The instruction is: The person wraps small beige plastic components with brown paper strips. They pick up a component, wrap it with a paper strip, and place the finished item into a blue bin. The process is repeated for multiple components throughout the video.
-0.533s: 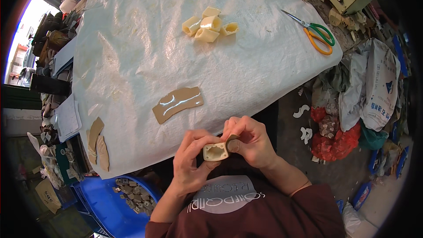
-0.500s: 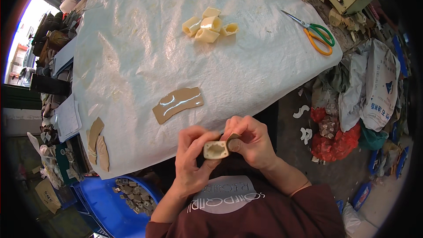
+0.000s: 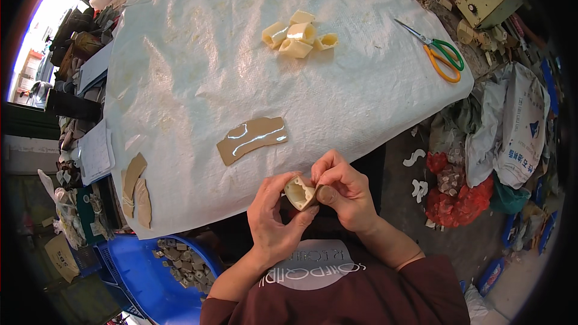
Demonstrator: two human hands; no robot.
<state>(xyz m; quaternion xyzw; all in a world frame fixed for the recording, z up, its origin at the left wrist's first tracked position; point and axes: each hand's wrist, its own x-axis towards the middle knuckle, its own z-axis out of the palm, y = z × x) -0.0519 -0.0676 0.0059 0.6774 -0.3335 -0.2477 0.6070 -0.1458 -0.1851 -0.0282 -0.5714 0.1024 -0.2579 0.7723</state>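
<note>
My left hand [image 3: 272,213] is closed round a hollow cream block [image 3: 297,193], its open end tilted toward me. Against the block's right side, my right hand [image 3: 349,198] pinches a thin brown strip [image 3: 316,191], mostly hidden by the fingers. On the white sheet [image 3: 198,84] just beyond my hands lies a flat, shiny brown piece [image 3: 253,138] with curved edges. Farther off sits a small cluster of hollow cream blocks [image 3: 301,31], like the one in my hand.
Green-and-orange-handled scissors [image 3: 442,57] lie at the sheet's right. Brown strips [image 3: 135,183] rest at its left corner. A blue tub [image 3: 135,265] with small grey-brown blocks [image 3: 183,265] stands below left. Right of the table are red bags [image 3: 454,201] and a white sack [image 3: 518,126].
My left hand has turned the cream block, so its opening now tilts more upright. My right fingers have shifted slightly, and less of the brown strip shows. The whole view has moved a little.
</note>
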